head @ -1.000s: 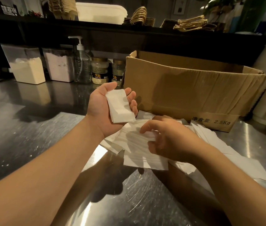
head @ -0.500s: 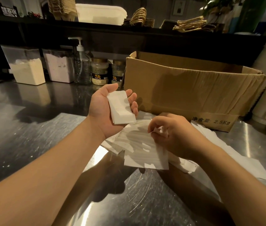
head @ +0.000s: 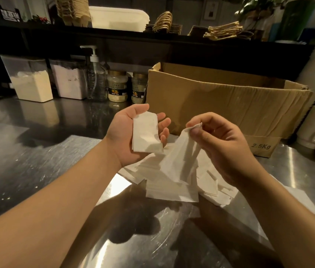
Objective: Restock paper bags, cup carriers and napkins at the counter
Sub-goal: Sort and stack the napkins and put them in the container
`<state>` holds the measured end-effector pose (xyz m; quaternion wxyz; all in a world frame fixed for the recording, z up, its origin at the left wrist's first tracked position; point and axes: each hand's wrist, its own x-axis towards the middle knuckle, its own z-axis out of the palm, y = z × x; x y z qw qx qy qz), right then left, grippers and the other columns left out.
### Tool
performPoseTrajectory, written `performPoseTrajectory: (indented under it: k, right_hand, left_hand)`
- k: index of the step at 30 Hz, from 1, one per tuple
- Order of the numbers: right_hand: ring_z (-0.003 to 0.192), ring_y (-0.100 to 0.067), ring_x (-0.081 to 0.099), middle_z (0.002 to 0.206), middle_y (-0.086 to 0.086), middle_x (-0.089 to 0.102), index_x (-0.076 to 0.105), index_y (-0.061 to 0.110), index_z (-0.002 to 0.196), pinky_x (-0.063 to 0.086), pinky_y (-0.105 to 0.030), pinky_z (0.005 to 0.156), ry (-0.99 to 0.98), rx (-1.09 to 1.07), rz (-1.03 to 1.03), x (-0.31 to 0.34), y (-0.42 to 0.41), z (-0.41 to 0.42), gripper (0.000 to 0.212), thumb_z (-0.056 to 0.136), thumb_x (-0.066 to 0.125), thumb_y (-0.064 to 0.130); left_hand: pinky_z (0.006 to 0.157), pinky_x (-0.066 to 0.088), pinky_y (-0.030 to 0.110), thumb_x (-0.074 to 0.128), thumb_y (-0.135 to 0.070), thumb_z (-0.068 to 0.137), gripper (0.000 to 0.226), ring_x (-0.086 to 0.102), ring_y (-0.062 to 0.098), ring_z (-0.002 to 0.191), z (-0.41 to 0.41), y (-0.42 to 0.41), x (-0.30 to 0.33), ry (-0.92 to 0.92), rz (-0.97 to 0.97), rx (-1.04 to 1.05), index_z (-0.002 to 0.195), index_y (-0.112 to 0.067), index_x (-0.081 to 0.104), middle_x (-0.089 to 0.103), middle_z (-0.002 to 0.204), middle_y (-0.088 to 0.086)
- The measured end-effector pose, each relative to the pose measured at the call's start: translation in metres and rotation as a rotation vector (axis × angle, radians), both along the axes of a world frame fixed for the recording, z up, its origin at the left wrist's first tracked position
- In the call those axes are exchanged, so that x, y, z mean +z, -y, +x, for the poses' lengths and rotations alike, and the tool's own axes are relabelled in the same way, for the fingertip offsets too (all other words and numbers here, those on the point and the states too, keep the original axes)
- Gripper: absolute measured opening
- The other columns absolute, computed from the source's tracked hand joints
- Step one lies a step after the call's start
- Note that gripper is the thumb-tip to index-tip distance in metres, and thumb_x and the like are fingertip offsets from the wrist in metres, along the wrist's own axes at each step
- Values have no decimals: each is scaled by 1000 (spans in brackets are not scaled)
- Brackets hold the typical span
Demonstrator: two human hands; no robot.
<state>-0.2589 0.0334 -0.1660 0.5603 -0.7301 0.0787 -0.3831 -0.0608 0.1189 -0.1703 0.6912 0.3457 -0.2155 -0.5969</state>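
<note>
White napkin (head: 174, 167) hangs pinched in the right hand (head: 218, 146) over the pile mid-desk; folded napkins (head: 146, 132) rest on the left hand's (head: 131, 132) relaxed fingers. Probably gathering: stack it squarely next.

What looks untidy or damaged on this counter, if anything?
The loose napkins lie scattered and overlapping on the steel counter, not stacked. The cardboard box behind them is creased, with a dented top edge. Nothing looks spilled.
</note>
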Motion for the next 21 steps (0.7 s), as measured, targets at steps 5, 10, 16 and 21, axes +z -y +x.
performPoseTrajectory:
  k: [5,10,16,21]
  right_hand:
    - [98,-25,71,99,-5,76,80,26,86,59,-31,83,-39,92,78,3,-3,0,12,80,70,21]
    - [97,-16,68,101,3,73,79,33,86,58,-28,75,-125,5,-20,-1,-7,3,12,80,70,28]
    - [93,-17,68,96,3,71,72,29,102,59,-28,74,-77,-63,42,-7,-9,7,25,77,74,27]
    - [95,-15,70,99,6,72,69,30,107,60,-29,68,-67,-134,148,-11,-11,9,32,75,74,32]
  left_hand:
    - [98,49,41,58,-42,89,52,64,29,103,-7,-2,1,201,59,-127,130,-10,61,66,113,14]
    - [109,42,47,56,-47,87,48,63,30,99,-16,-1,0,311,118,-249,123,-15,62,66,108,13]
    - [87,57,46,46,-51,99,49,67,31,98,-24,1,-7,352,87,-291,130,-19,65,69,112,13]
    - [83,58,45,51,-62,87,55,71,30,94,-29,2,-9,434,110,-260,125,-26,67,74,104,10]
